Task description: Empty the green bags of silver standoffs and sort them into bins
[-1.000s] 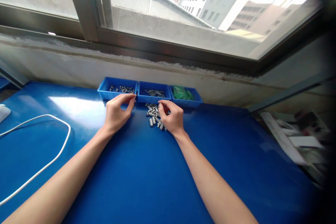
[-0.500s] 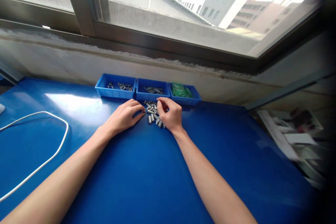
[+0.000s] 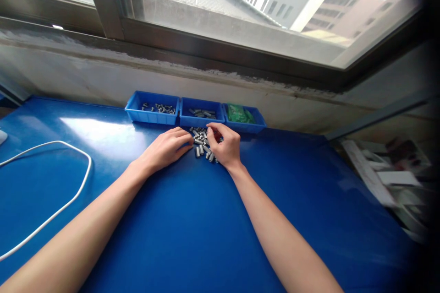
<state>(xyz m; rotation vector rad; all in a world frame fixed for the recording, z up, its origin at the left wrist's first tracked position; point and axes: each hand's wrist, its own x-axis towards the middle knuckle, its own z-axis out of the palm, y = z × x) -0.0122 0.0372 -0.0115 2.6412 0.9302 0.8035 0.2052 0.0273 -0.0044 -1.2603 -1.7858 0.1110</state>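
The left hand (image 3: 168,144) has shifted from the left blue tray (image 3: 151,116) to the metal parts (image 3: 201,150) piled on the table (image 3: 192,219); the right hand (image 3: 226,145) remains opposite (both now serve one pile). Fingertips are drawn together; whether they grip parts cannot be determined.

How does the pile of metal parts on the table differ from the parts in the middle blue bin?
The pile lies loose on the table; the binned parts lie within the middle bin's walls.
The left hand is at the pile's left edge and the right hand partly covers its right side; neither hand covers the binned parts.
Both groups are greyish, small pieces, many of them elongated.
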